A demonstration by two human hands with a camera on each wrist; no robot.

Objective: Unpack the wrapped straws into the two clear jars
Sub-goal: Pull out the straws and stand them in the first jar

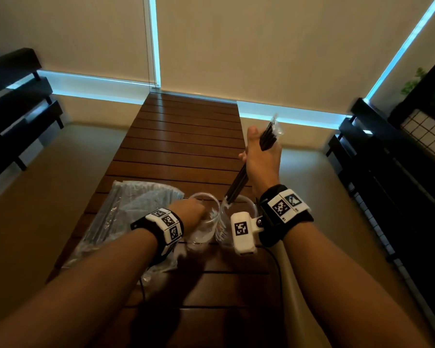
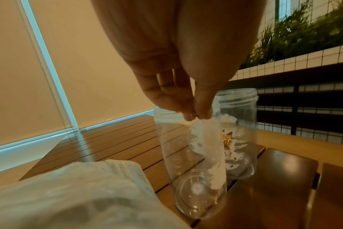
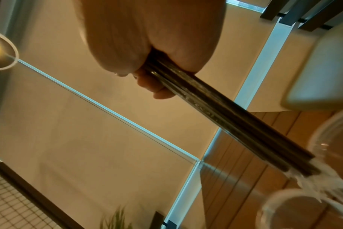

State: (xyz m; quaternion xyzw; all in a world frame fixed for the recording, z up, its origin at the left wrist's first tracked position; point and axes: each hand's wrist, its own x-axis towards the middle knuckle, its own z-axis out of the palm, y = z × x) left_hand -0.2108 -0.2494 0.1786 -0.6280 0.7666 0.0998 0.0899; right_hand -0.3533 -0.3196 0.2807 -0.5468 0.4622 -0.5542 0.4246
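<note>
Two clear jars stand side by side on the wooden slatted table (image 1: 186, 136): the left jar (image 1: 204, 229) and the right jar (image 1: 248, 200), both with whitish label residue. My left hand (image 1: 194, 208) pinches the rim of the left jar (image 2: 186, 162) between thumb and fingertips (image 2: 196, 114). My right hand (image 1: 256, 151) grips a bundle of black straws (image 1: 239, 179) in clear wrappers, held tilted. The bundle's lower end reaches the mouth of the right jar. In the right wrist view, the straws (image 3: 225, 120) run from my fist (image 3: 157, 62) down to the jar rims (image 3: 323, 139).
A clear bag of several more wrapped straws (image 1: 126, 209) lies on the table left of the jars, under my left wrist. Dark benches (image 1: 18, 96) stand at the left, a dark rail and tiled planter (image 1: 412, 136) at the right. Cables trail over the table's near end.
</note>
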